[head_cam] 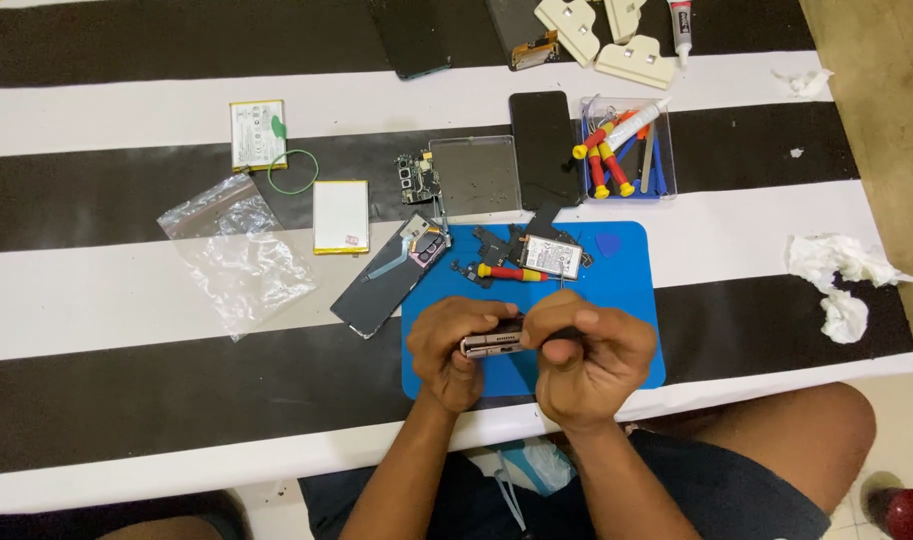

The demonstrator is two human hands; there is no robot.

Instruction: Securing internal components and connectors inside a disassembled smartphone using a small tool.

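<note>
Gripping a phone frame [493, 342] edge-on, the left hand [453, 350] and right hand [586, 358] close around it, hiding most of its body above the blue mat [631, 290].

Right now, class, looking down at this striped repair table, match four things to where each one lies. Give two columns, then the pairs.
1 grey phone frame
2 red-and-yellow screwdrivers
3 crumpled white tissue
4 clear plastic bag

A far right of the table
B left of the blue mat
C between both hands
D clear tray behind the mat

Pairs: 1-C, 2-D, 3-A, 4-B
</note>
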